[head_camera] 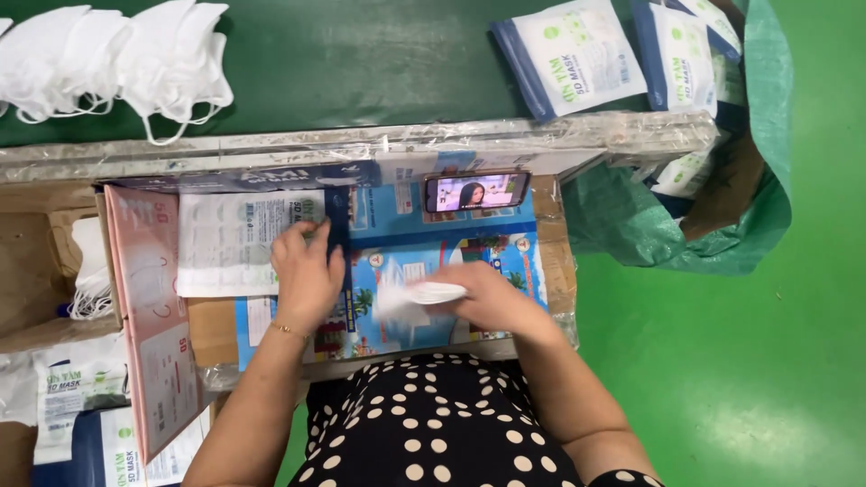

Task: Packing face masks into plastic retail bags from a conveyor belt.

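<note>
My left hand (307, 275) lies flat on the right end of a white and blue mask pouch (239, 242), its fingers at the pouch's edge. My right hand (487, 296) grips a folded white face mask (417, 296) by one end, with the mask pointing left toward the pouch. Both rest over a colourful printed sheet (433, 243) that covers the small work board. A gold bracelet sits on my left wrist.
A phone (476, 191) with a lit screen leans at the board's back edge. White masks (117, 59) are piled on the green table at the back left. Filled pouches (577, 54) lie back right beside a green sack (749, 207). A pink box (149, 316) stands at left.
</note>
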